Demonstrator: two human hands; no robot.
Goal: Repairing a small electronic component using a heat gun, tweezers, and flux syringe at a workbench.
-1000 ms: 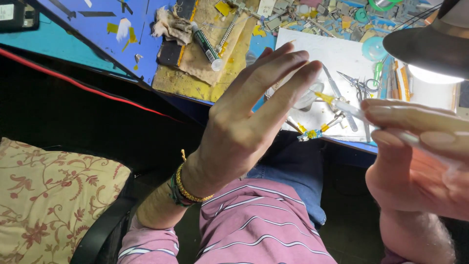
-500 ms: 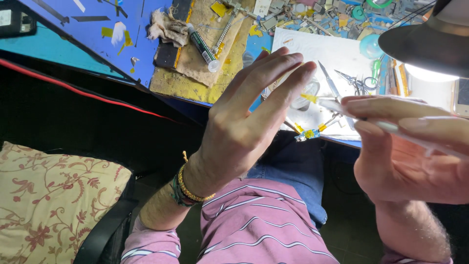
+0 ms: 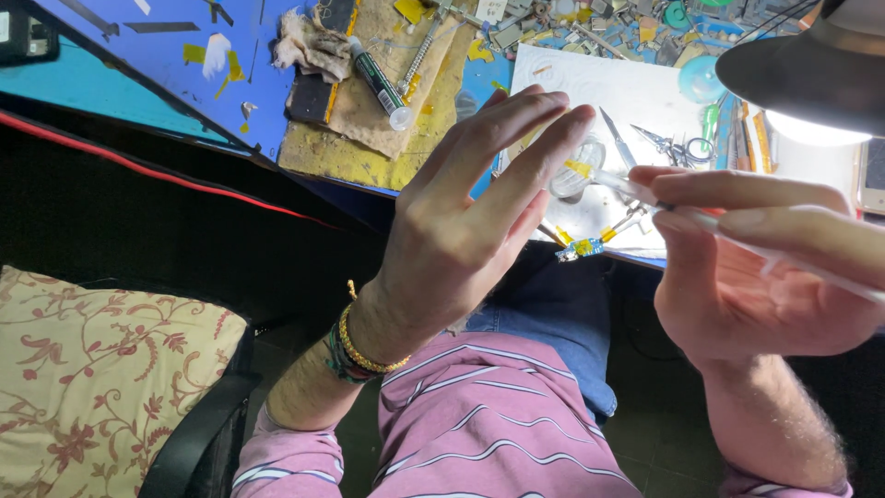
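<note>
The blue desk (image 3: 138, 101) carries a white work sheet (image 3: 645, 101) under a lamp (image 3: 802, 65). The left hand (image 3: 461, 231) is raised, fingers spread and released, holding nothing. The right hand (image 3: 756, 267) has its fingers pinched on a slim clear syringe (image 3: 636, 189), tip pointing left above the sheet. A small blue circuit board (image 3: 583, 247) lies at the sheet's near edge. Judged from this, steadying the syringe hand and dosing sparingly would serve best.
</note>
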